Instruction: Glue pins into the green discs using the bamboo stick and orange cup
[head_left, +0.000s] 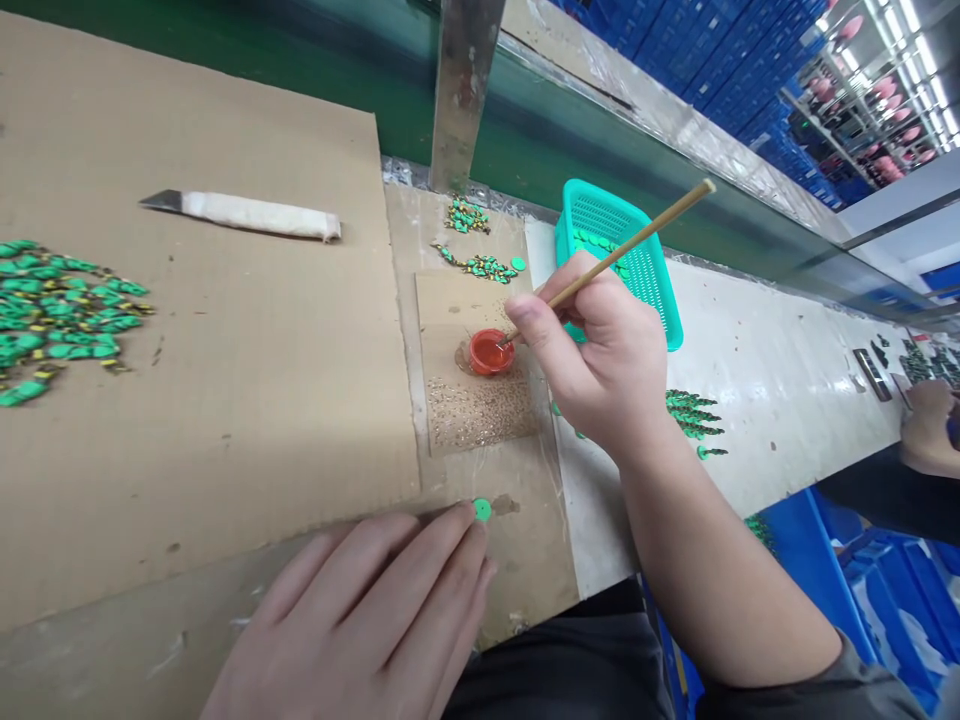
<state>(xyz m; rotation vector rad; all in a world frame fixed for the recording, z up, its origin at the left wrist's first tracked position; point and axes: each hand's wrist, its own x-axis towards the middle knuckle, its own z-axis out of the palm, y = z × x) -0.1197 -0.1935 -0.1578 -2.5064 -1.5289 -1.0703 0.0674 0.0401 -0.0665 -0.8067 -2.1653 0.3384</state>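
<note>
Between the thumb and fingers of my right hand (607,350) is a thin wooden stick (637,238), its lower tip in a small red cup (491,352). My left hand (375,610) rests low on the cardboard, its fingertips pressed against a small green disc (482,510). Around the cup lies a cardboard piece (480,415) dotted with shiny specks. Small green and yellow pieces (487,267) sit beyond the cup, and a turquoise basket (667,300) holding green discs stands behind my right hand.
A knife with a wrapped handle (259,215) lies on the left cardboard (300,400), near a pile of green pieces (67,315). More green pieces (694,412) lie right of my wrist. A metal post (461,90) rises behind. Another person's hand (930,430) is at far right.
</note>
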